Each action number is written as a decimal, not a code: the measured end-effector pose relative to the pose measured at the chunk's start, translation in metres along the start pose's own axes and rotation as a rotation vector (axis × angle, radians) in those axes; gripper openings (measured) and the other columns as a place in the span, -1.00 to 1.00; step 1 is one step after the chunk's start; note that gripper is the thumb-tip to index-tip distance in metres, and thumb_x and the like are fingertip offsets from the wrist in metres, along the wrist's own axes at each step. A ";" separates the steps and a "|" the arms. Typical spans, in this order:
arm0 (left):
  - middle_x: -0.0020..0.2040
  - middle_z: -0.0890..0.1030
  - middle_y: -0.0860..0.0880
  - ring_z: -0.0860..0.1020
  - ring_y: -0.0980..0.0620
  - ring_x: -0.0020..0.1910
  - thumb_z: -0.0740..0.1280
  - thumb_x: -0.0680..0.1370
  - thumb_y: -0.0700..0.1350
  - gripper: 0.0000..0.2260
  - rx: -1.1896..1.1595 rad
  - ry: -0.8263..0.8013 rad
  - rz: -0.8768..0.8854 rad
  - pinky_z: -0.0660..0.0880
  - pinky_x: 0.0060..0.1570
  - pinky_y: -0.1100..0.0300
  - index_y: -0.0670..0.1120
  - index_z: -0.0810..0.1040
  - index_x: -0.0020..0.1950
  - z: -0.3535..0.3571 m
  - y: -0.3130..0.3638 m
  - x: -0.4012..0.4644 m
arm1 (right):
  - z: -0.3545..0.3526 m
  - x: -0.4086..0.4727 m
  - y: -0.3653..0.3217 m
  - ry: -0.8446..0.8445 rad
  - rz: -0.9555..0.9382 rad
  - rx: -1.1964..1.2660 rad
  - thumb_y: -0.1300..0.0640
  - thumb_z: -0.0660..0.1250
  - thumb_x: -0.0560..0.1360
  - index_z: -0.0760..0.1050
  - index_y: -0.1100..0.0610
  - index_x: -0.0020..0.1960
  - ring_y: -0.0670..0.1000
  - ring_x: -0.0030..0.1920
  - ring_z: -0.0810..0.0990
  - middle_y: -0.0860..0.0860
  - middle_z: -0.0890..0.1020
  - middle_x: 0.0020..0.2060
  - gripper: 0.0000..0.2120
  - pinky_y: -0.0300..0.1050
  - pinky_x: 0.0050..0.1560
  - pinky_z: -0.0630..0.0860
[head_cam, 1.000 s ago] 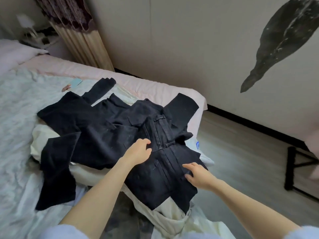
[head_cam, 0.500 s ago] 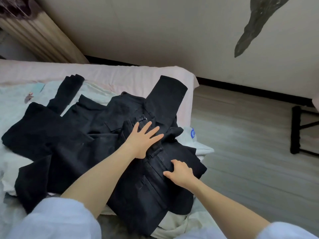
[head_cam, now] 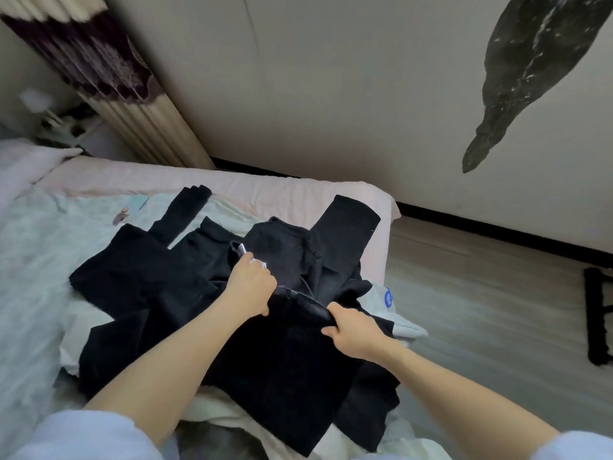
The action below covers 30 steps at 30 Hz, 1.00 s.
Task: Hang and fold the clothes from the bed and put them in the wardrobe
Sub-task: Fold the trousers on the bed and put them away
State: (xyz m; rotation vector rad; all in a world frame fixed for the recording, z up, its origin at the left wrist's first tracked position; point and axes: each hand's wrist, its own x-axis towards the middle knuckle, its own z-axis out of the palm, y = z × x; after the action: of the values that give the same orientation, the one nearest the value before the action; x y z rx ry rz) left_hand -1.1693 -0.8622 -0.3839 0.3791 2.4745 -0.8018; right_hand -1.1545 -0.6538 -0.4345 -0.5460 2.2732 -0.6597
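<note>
both hands, left & right, grip black garment on bed, mid-fold; next prob. fold hem over.

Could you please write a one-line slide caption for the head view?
Both hands, left and right, grip a black garment spread on the bed.

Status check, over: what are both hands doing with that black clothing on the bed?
Left hand and right hand both gripping the folded edge of the black fabric garment. Garment lies on other black clothes. Nothing blocking.
</note>
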 end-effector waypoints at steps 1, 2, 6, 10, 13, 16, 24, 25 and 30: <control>0.09 0.58 -0.01 0.48 -0.03 0.16 0.27 0.52 0.17 -0.64 -0.024 0.026 -0.060 0.16 0.33 0.07 -0.05 0.52 0.17 0.002 -0.009 -0.023 | -0.004 -0.008 -0.016 0.058 -0.054 -0.052 0.03 0.16 0.59 0.22 0.08 -0.03 0.13 -0.14 0.52 0.03 0.50 -0.21 -0.85 0.00 -0.11 0.42; 0.06 0.60 -0.01 0.50 -0.04 0.14 0.25 0.54 0.16 -0.65 -0.071 0.049 -0.107 0.16 0.32 0.08 -0.05 0.50 0.17 0.003 -0.012 -0.031 | -0.006 -0.011 -0.019 0.107 -0.083 -0.081 0.03 0.14 0.60 0.21 0.08 -0.03 0.14 -0.16 0.52 0.03 0.50 -0.22 -0.85 -0.01 -0.14 0.40; -0.03 0.64 -0.03 0.60 -0.09 -0.01 0.12 0.61 0.16 -0.66 -0.226 0.235 -0.347 0.30 -0.12 0.12 -0.09 0.40 0.14 -0.008 -0.019 -0.105 | -0.023 -0.044 -0.054 0.370 -0.192 -0.221 0.02 0.10 0.62 0.29 0.10 0.14 0.18 -0.09 0.57 0.07 0.61 -0.12 -0.82 -0.05 -0.20 0.32; -0.23 0.65 -0.11 0.62 -0.19 -0.22 0.25 0.57 0.13 -0.69 -0.441 0.616 -0.571 0.35 -0.33 0.13 -0.13 0.48 0.00 -0.036 -0.020 -0.169 | -0.051 -0.078 -0.093 0.590 -0.258 -0.144 0.06 0.11 0.62 0.38 0.10 0.19 0.16 -0.11 0.57 0.02 0.63 -0.15 -0.79 -0.05 -0.20 0.38; -0.15 0.64 -0.16 0.60 -0.24 -0.13 0.22 0.58 0.12 -0.69 -0.580 0.798 -0.726 0.36 -0.26 0.06 -0.11 0.48 0.10 -0.082 -0.026 -0.213 | -0.089 -0.113 -0.132 0.722 -0.348 -0.012 0.14 0.14 0.60 0.42 0.09 0.13 0.16 -0.06 0.55 -0.03 0.57 -0.19 -0.84 -0.08 -0.22 0.30; -0.17 0.63 -0.16 0.58 -0.24 -0.13 0.23 0.58 0.10 -0.71 -0.737 1.016 -0.817 0.37 -0.25 0.05 -0.12 0.45 0.09 -0.138 -0.032 -0.252 | -0.136 -0.156 -0.171 0.844 -0.391 0.132 0.19 0.14 0.56 0.43 0.06 0.17 0.19 0.03 0.53 0.04 0.63 -0.02 -0.78 -0.09 -0.10 0.34; -0.33 0.53 0.02 0.57 -0.11 -0.24 0.33 0.53 0.09 -0.74 -1.044 1.611 -0.650 0.47 -0.30 0.07 -0.11 0.49 -0.07 -0.334 -0.002 -0.351 | -0.248 -0.310 -0.211 1.296 -0.695 0.562 0.30 0.17 0.55 0.45 0.20 0.17 0.14 -0.03 0.53 0.13 0.62 -0.03 -0.78 -0.03 -0.03 0.40; -0.31 0.54 0.04 0.58 -0.10 -0.23 0.32 0.54 0.07 -0.76 -1.059 1.704 -0.591 0.49 -0.27 0.06 -0.11 0.48 -0.06 -0.370 0.014 -0.367 | -0.268 -0.345 -0.206 1.357 -0.751 0.592 0.30 0.17 0.55 0.44 0.21 0.17 0.10 -0.07 0.51 0.11 0.61 -0.06 -0.79 -0.05 -0.04 0.39; -0.23 0.55 0.09 0.56 0.04 -0.21 0.32 0.55 0.03 -0.81 -0.927 1.830 -0.325 0.54 -0.14 0.06 -0.08 0.48 -0.01 -0.479 0.087 -0.415 | -0.323 -0.464 -0.160 1.603 -0.893 0.676 0.33 0.12 0.55 0.43 0.24 0.14 0.04 -0.10 0.47 0.01 0.51 -0.12 -0.80 -0.17 -0.14 0.30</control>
State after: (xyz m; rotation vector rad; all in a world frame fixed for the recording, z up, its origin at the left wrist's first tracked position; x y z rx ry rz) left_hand -0.9705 -0.5456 0.1357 0.3824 4.0503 1.4012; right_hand -1.0459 -0.4281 0.0972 -0.7957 2.5858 -3.0096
